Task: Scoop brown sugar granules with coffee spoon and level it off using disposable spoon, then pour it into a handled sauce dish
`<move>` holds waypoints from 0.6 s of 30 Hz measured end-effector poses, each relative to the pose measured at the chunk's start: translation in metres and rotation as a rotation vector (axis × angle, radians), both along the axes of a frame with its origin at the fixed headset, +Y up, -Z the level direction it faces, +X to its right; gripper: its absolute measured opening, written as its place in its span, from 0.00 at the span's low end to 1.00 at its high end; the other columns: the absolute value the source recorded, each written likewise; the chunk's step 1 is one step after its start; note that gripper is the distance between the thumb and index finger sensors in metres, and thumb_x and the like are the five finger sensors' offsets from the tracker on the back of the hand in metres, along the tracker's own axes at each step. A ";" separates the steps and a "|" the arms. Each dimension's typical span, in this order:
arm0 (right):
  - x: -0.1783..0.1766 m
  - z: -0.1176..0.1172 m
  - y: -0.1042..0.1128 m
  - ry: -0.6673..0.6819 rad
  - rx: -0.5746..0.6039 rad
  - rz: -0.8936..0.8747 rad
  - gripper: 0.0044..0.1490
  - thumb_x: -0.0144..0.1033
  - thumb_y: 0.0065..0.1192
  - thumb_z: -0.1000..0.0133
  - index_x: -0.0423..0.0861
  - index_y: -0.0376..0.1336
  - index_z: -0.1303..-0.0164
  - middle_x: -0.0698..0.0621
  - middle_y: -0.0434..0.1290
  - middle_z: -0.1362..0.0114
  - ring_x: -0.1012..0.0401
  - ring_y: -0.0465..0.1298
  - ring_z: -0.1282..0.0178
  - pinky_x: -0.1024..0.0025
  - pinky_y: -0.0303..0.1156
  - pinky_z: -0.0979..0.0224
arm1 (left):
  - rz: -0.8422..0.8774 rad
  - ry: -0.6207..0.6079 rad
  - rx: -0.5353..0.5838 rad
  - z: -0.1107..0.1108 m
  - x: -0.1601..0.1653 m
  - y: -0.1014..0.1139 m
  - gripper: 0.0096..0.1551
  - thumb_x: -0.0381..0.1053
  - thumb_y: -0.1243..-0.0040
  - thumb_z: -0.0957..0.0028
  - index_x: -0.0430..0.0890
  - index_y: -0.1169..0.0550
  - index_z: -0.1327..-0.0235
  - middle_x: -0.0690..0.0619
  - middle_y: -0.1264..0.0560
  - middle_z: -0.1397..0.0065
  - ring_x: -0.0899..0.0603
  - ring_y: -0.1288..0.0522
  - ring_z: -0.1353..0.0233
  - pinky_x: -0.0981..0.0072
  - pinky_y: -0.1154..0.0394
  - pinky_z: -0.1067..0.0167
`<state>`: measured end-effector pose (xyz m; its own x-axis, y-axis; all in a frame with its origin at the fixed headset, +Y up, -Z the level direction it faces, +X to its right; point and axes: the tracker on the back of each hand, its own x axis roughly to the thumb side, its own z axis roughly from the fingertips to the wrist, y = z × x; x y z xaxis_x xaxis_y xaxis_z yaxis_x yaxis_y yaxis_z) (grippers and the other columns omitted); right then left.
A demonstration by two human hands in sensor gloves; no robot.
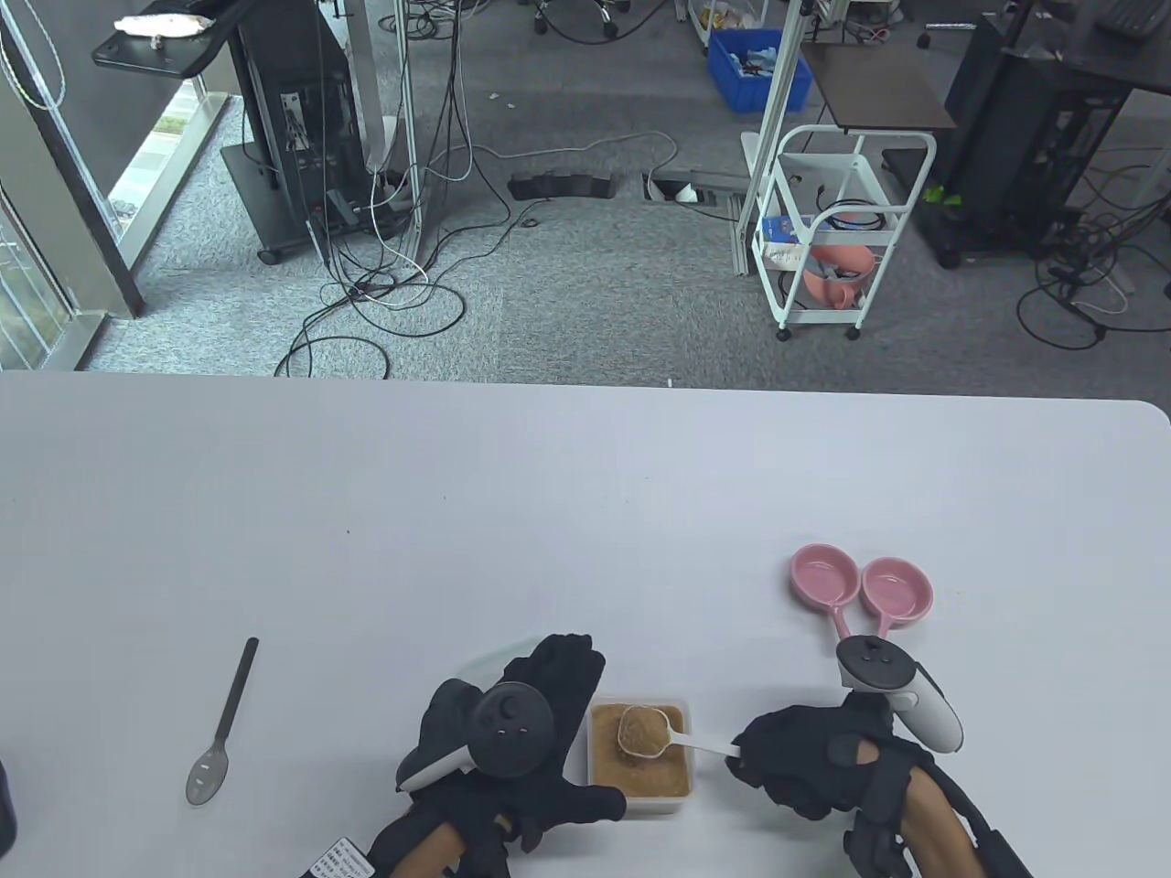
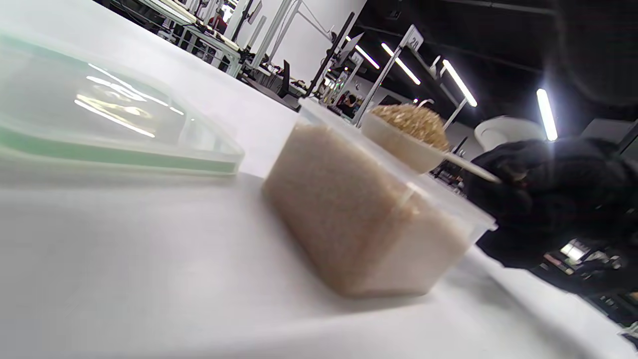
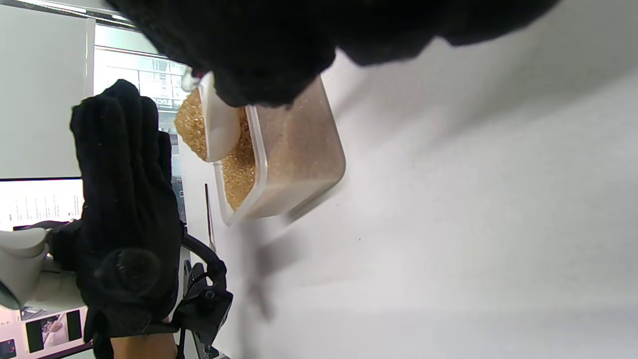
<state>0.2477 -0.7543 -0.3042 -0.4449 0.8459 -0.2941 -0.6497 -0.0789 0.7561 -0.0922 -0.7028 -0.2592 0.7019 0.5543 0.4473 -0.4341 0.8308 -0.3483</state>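
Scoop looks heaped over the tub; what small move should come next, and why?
Probably the left hand should reach for the dark spoon lying to its left. The white spoon pinched by the right hand is heaped with brown sugar above the container, unlevelled.

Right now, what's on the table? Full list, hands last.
Sugar tub: 1, clear plastic, holds brown sugar, near edge between the hands.
White spoon: 1, heaped with sugar, held over the tub.
Dark spoon: 1, grey, lying on the table, far left.
Pink dishes: 2, with handles, side by side, right of the tub.
Lid: 1, clear with green seal, flat beside the tub.
Table: 1, white.
Left hand: black glove, fingers straight, beside the tub.
Right hand: black glove, pinches the white spoon's handle.
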 end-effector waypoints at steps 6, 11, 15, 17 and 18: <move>0.001 0.000 0.000 -0.012 0.006 -0.013 0.26 0.46 0.62 0.45 0.43 0.75 0.45 0.54 0.81 0.66 0.59 0.78 0.79 0.54 0.75 0.55 | 0.082 0.024 -0.024 -0.003 -0.012 0.003 0.72 0.89 0.49 0.67 0.56 0.59 0.17 0.54 0.63 0.12 0.39 0.61 0.09 0.46 0.59 0.17; 0.001 0.000 0.000 -0.008 0.013 -0.009 0.26 0.46 0.62 0.45 0.43 0.75 0.45 0.54 0.81 0.66 0.58 0.78 0.79 0.54 0.75 0.55 | 0.073 0.044 -0.046 -0.008 -0.018 0.000 0.70 0.88 0.50 0.67 0.57 0.57 0.17 0.55 0.61 0.11 0.40 0.59 0.09 0.46 0.58 0.17; 0.001 -0.001 0.000 -0.010 0.015 -0.009 0.26 0.46 0.62 0.45 0.43 0.75 0.45 0.54 0.81 0.66 0.58 0.78 0.79 0.54 0.75 0.55 | 0.059 0.044 -0.053 -0.009 -0.018 -0.003 0.70 0.88 0.49 0.66 0.57 0.57 0.17 0.55 0.61 0.11 0.40 0.58 0.09 0.46 0.57 0.17; 0.001 -0.001 0.000 -0.009 0.021 0.001 0.26 0.46 0.62 0.45 0.43 0.75 0.45 0.54 0.81 0.66 0.59 0.78 0.79 0.54 0.75 0.55 | 0.050 0.041 -0.052 -0.009 -0.016 -0.003 0.70 0.88 0.49 0.66 0.56 0.57 0.17 0.55 0.60 0.11 0.40 0.58 0.09 0.46 0.57 0.17; 0.001 -0.001 0.000 -0.008 0.020 -0.001 0.26 0.46 0.62 0.45 0.43 0.75 0.45 0.54 0.81 0.66 0.59 0.78 0.79 0.54 0.75 0.55 | 0.048 0.041 -0.052 -0.009 -0.016 -0.003 0.70 0.88 0.49 0.66 0.57 0.57 0.17 0.55 0.60 0.11 0.40 0.58 0.09 0.46 0.57 0.17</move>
<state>0.2489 -0.7542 -0.3050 -0.4418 0.8519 -0.2810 -0.6560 -0.0931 0.7490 -0.1080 -0.7062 -0.2680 0.6910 0.6094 0.3889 -0.4875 0.7900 -0.3717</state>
